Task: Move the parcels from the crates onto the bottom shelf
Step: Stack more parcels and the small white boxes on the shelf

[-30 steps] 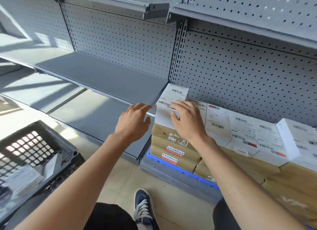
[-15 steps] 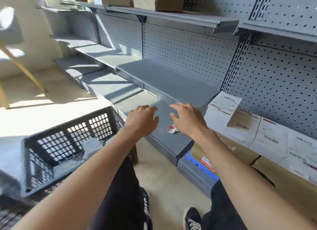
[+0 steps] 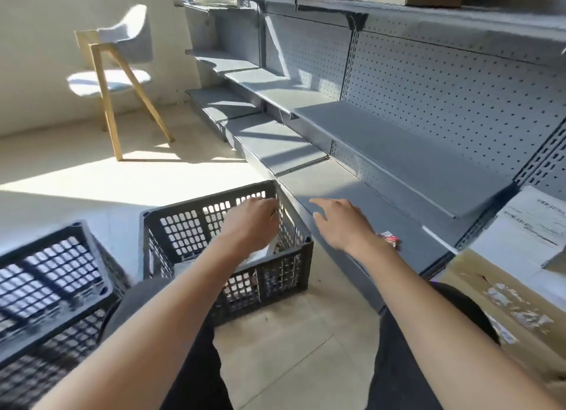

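Over the nearer black crate (image 3: 196, 226), the left hand (image 3: 249, 218) hangs with fingers curled down, holding nothing I can make out. The right hand (image 3: 340, 222) hovers released, fingers spread, above the grey bottom shelf (image 3: 352, 189). White parcels (image 3: 257, 253) lie inside that crate; labelled parcels (image 3: 526, 226) sit stacked at far right. A second crate (image 3: 52, 275) stands left.

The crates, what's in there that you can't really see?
From the head view:
- Middle crate: what it holds is mostly hidden by the left hand and its forearm; only pale, blurred shapes show.
- Left crate: cut off by the picture's edge and blurred; its inside is not visible.
- Small red item on the bottom shelf: too small to identify, partly behind the right hand.
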The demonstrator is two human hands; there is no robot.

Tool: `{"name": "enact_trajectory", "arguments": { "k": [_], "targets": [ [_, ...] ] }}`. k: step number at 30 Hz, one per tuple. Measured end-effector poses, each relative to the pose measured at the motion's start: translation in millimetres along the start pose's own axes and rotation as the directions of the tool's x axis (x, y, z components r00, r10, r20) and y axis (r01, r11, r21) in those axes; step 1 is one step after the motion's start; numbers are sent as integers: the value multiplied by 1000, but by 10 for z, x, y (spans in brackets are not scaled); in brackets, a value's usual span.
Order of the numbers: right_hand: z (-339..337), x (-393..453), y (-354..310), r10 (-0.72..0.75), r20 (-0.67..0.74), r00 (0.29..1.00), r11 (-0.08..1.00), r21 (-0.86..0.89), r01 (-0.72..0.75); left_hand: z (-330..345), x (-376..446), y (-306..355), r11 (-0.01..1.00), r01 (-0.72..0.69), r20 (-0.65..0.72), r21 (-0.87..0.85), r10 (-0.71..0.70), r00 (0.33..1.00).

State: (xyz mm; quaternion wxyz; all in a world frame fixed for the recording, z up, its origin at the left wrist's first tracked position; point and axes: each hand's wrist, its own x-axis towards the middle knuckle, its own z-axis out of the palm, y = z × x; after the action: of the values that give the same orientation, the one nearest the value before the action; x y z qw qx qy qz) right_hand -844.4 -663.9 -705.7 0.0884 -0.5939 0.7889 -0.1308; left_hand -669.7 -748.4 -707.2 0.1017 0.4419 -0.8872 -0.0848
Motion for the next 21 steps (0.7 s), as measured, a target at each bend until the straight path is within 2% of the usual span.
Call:
{"name": "enact_trajectory", "arguments": {
  "k": [6, 11, 21],
  "targets": [
    [439, 364, -829, -145, 95, 985, 984, 113, 134, -138, -376, -876, 977, 211, -25, -8, -212, 977],
    [754, 519, -1283, -218, 189, 957, 974, 107, 201, -67, -624, -1317, 939, 342, -30, -35, -343, 939],
    [1507, 921, -1177, -158, 329, 931, 986, 103, 131, 430, -475, -1748, 890, 445, 52, -96, -442, 896]
  ]
}}
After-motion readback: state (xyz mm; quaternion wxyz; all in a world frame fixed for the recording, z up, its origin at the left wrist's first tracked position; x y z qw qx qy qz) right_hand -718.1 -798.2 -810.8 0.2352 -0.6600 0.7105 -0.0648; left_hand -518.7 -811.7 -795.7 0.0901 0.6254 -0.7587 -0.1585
